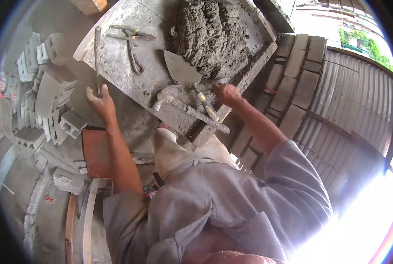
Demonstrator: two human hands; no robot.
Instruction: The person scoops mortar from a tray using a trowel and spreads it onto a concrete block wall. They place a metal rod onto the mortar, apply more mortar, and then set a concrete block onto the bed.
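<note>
My right hand (228,95) is closed at the right side of the mortar board (117,59); what its fingers hold, if anything, is hidden. Just left of it lies a pointing trowel (183,70) with a yellow-banded handle, its blade next to a heap of wet mortar (214,35). A claw hammer (192,110) with a wrapped handle rests along the near edge. My left hand (102,104) is off the board's left edge, thumb and fingers apart, holding nothing. Above it a thin metal rod (97,48) lies at the edge, near pliers (132,36) with yellow-marked handles.
Concrete hollow blocks (55,92) are stacked on the left, with a reddish-brown panel (97,152) and wooden strips (90,220) nearer me. On the right stand a block wall (295,79) and corrugated metal sheets (359,92). A broken concrete chunk (69,181) lies at lower left.
</note>
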